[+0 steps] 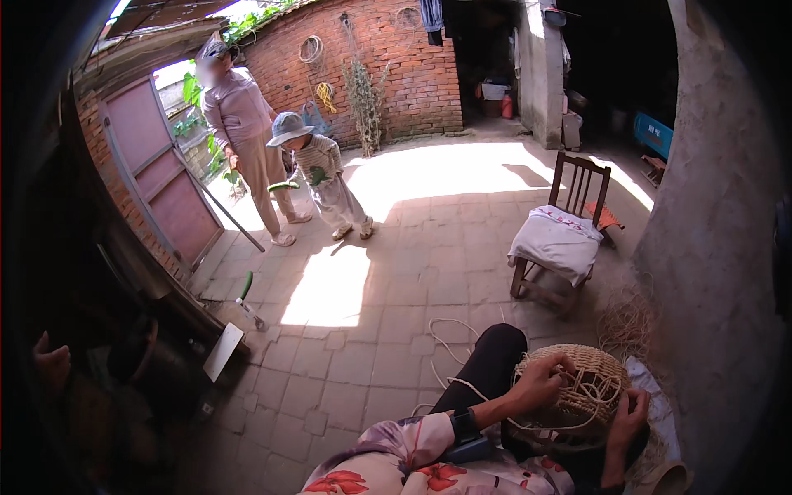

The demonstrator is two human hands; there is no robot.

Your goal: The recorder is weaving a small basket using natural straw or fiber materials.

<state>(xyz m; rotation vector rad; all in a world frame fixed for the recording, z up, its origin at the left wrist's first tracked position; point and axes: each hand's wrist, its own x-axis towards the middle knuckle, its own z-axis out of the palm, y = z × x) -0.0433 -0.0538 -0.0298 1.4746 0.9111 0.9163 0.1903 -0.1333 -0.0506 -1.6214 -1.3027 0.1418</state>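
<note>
Tan, round basket of woven plant-fibre cord [590,360] sits by the wearer's lap, approx. 4 o'c. in view; its outline looks slightly oval, long axis running roughly 9 to 3 o'c. L hand [538,388] is at the basket's 9 o'c., so the weave lies at 3 o'c. from it; fingertips reach in over the upper wall, bent; can't tell if that grip pinches a strand or just touches. R hand [631,422] is at 4 o'c., grip apparently closed on the edge, w/ the basket at its 10 o'c. Open cord loops lie betw. the two; L fingertips reach further in, R hand is at the rim.

Pale, thin loose cord [470,386] trails off past 9 o'c., over the black-trousered leg [488,356] to the grey paved floor [371,371]. Tangled straw-coloured fibre bundle [624,320] lies nr. the basket's 1 o'c.; dark wooden chair w/ white cloth [557,239] stands at 12 o'c., well apart.
</note>
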